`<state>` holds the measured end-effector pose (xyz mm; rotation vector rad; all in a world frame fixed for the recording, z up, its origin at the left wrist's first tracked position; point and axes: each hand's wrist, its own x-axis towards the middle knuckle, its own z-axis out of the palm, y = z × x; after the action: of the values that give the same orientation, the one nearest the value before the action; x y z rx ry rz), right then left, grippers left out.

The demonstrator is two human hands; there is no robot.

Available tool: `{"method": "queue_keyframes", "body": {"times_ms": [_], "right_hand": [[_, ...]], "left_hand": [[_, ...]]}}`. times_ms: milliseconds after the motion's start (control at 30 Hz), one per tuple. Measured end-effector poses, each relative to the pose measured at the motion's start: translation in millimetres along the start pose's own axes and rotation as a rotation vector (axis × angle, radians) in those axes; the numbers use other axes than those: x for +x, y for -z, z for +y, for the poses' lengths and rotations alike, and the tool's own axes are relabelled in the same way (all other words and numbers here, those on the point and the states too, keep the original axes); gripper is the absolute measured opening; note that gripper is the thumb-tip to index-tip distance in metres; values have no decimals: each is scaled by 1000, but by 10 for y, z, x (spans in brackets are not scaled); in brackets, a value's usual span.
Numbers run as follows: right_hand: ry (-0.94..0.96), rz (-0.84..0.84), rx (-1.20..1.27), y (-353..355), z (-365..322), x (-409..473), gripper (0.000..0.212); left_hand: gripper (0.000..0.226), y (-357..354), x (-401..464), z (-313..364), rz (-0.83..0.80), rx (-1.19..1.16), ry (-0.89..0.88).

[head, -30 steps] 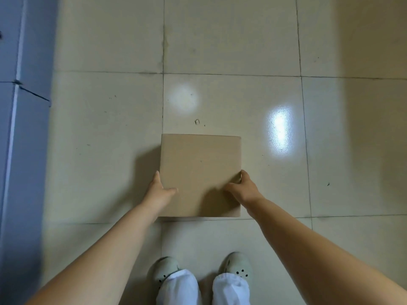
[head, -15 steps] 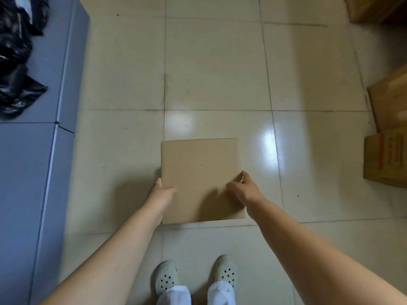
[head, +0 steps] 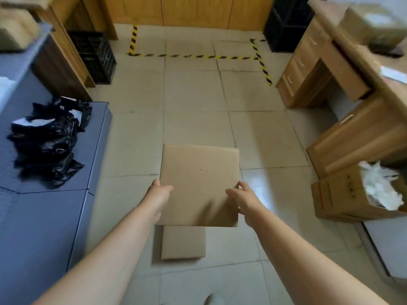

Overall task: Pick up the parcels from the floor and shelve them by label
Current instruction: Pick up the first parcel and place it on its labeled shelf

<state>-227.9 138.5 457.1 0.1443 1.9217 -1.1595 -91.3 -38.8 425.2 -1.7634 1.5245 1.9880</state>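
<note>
Beige tiled floor (head: 193,102) — hazard-striped tape (head: 193,56); wooden desks (head: 343,89)

Parcel storeroom or small mailroom: tiled floor (head: 136,133) marked off with yellow-black hazard tape (head: 193,56), black plastic crates (head: 94,58) against wood panelling, wooden desk (head: 343,69) (drawers shut), open carton (head: 343,194) of white filler, cardboard parcels (head: 182,242), black poly bags (head: 48,139).

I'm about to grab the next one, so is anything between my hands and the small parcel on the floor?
Yes. The flat parcel held in the left hand and right hand hangs over the small parcel and hides its far edge. Both hands are full; otherwise the floor around it looks bare.
</note>
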Motion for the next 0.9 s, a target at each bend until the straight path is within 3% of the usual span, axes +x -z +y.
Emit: {"method": "queue_keyframes", "body": {"times_ms": [67, 167, 367, 567, 733, 900], "right_hand": [[50, 8, 35, 111, -260, -313, 41], [125, 41, 66, 238, -621, -779, 38], [259, 20, 133, 451, -1217, -1585, 42], [392, -14, 173, 599, -1743, -2249, 41], [459, 10, 232, 696, -1964, -2550, 25], [463, 34, 379, 854, -2039, -2766, 46]], "left_hand": [[28, 5, -381, 304, 28, -27, -79], [56, 57, -847, 662, 77, 6, -176], [72, 370, -1662, 1237, 8, -18, -274], [54, 600, -2600, 1762, 56, 3, -412], [52, 746, -3057, 1992, 81, 25, -567], [54, 803, -3361, 2121, 147, 26, -616]]}}
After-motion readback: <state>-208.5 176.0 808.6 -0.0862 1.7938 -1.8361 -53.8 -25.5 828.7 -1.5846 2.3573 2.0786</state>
